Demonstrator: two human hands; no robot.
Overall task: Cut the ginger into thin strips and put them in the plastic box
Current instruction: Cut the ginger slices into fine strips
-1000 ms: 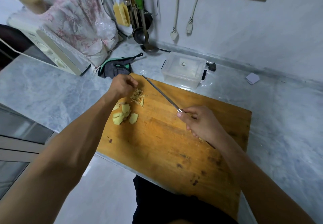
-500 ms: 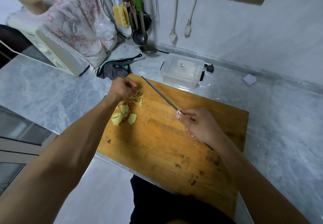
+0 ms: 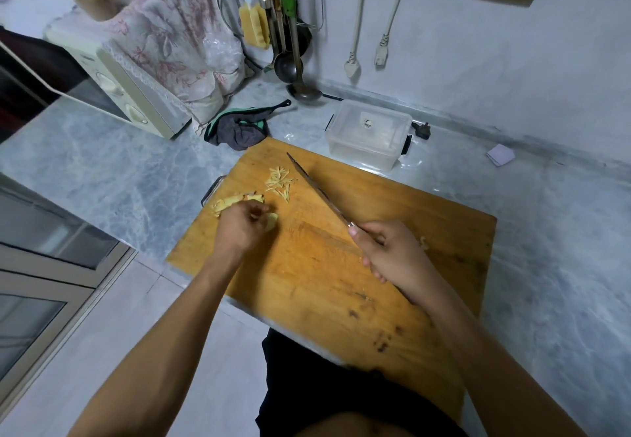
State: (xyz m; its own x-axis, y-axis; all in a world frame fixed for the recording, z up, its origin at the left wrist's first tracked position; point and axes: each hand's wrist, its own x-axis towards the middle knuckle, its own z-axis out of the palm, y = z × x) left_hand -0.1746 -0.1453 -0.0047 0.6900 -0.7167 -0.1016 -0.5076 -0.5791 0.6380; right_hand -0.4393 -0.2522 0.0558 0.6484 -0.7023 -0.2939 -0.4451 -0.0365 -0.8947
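Grey marble counter [image 3: 102,170] holds a wooden cutting board [image 3: 307,283] in front of the person. On the board, the left hand [image 3: 240,228] sits with its fingers curled down on the ginger slices [image 3: 232,202], near the board's left edge. The right hand [image 3: 389,254] is wrapped tight around the handle of a long knife [image 3: 317,190]. The blade points up and away toward the far left corner of the board. A small pile of thin ginger strips [image 3: 280,182] lies just left of the blade. The plastic box [image 3: 368,132] has its lid on and stands on the counter just past the board. A dark cloth [image 3: 239,127] lies nearby, and ladles [image 3: 290,68] hang on the wall
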